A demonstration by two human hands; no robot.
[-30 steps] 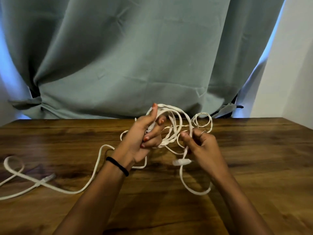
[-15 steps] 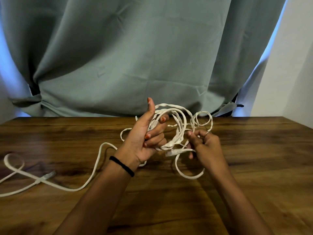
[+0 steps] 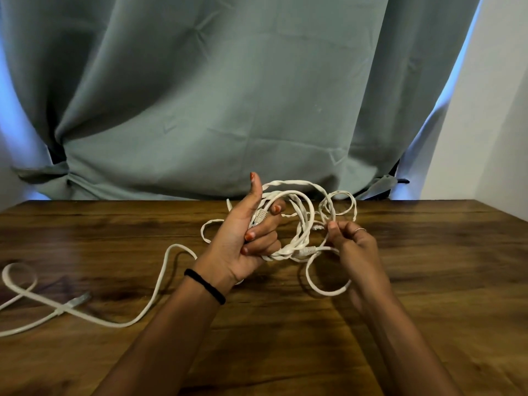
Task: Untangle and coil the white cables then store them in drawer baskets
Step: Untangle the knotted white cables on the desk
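A tangle of white cables (image 3: pixel 300 212) hangs between my two hands above the wooden table (image 3: pixel 428 267). My left hand (image 3: pixel 245 238) grips several loops and a connector, thumb raised. My right hand (image 3: pixel 351 244) pinches one strand beside a white plug (image 3: pixel 307 250), and a loose loop (image 3: pixel 325 291) droops below it. One long cable tail (image 3: pixel 160 281) trails left across the table to a loop and a plug end (image 3: pixel 77 300) near the left edge.
A grey-green curtain (image 3: pixel 228 95) hangs right behind the table's far edge. A white wall (image 3: pixel 491 124) stands at the right. No drawer or basket is in view.
My right hand has risen toward the tangle with its strand, so the drooping loop got shorter. My left thumb has lifted off the loops and now points up.
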